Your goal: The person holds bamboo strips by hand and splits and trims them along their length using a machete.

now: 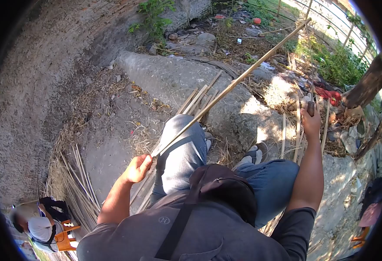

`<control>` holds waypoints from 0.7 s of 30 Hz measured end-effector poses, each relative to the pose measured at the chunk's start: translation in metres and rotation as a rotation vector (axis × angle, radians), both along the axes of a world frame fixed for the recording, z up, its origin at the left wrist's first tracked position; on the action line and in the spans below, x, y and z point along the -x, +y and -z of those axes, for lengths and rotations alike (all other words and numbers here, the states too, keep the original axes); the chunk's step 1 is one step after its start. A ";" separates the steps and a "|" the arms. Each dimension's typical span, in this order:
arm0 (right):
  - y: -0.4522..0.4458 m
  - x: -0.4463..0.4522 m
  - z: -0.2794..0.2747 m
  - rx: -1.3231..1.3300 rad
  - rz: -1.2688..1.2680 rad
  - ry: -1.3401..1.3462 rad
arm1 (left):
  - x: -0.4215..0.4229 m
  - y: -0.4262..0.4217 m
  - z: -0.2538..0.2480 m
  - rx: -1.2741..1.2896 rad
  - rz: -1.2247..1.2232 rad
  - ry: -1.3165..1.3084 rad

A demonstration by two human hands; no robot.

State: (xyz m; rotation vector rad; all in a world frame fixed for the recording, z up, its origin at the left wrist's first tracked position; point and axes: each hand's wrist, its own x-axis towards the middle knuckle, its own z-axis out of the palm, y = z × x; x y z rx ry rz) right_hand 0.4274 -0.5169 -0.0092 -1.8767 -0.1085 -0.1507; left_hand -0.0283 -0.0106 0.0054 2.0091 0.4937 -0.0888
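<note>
My left hand (138, 168) is closed around the near end of a long bamboo strip (239, 81). The strip slants over my left knee, up and away to the right. My right hand (311, 124) grips the brown handle of a knife (311, 108), held out to my right. Its thin blade shows almost edge-on, pointing away from me, and its far end is hard to make out near the strip's tip. More bamboo strips (194, 102) lie beyond my left knee, and others (298, 130) lie under my right forearm.
A pile of bamboo strips (84, 185) lies on the ground at left. A concrete slab (156, 71) and a rough wall (47, 78) stand ahead and left. At lower left a person (41, 228) sits on an orange chair. A tree trunk (369, 85) leans at right.
</note>
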 end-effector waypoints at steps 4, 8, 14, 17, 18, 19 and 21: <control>-0.006 -0.010 0.010 0.050 0.028 0.023 | -0.019 0.009 -0.008 0.021 0.018 0.004; -0.007 -0.011 0.010 0.099 0.066 0.082 | -0.059 0.032 -0.001 0.121 0.058 -0.025; -0.010 -0.005 0.005 0.134 0.128 0.131 | -0.110 0.056 0.013 0.175 0.143 -0.061; -0.013 -0.001 0.001 0.245 0.171 0.115 | -0.126 0.062 0.020 0.199 0.188 -0.066; -0.017 0.001 0.003 0.235 0.157 0.110 | -0.126 0.065 0.027 0.192 0.211 -0.043; -0.022 0.002 0.007 0.233 0.170 0.120 | -0.127 0.069 0.034 0.185 0.235 -0.022; -0.025 0.014 0.004 0.232 0.192 0.143 | -0.129 0.068 0.037 0.151 0.267 -0.046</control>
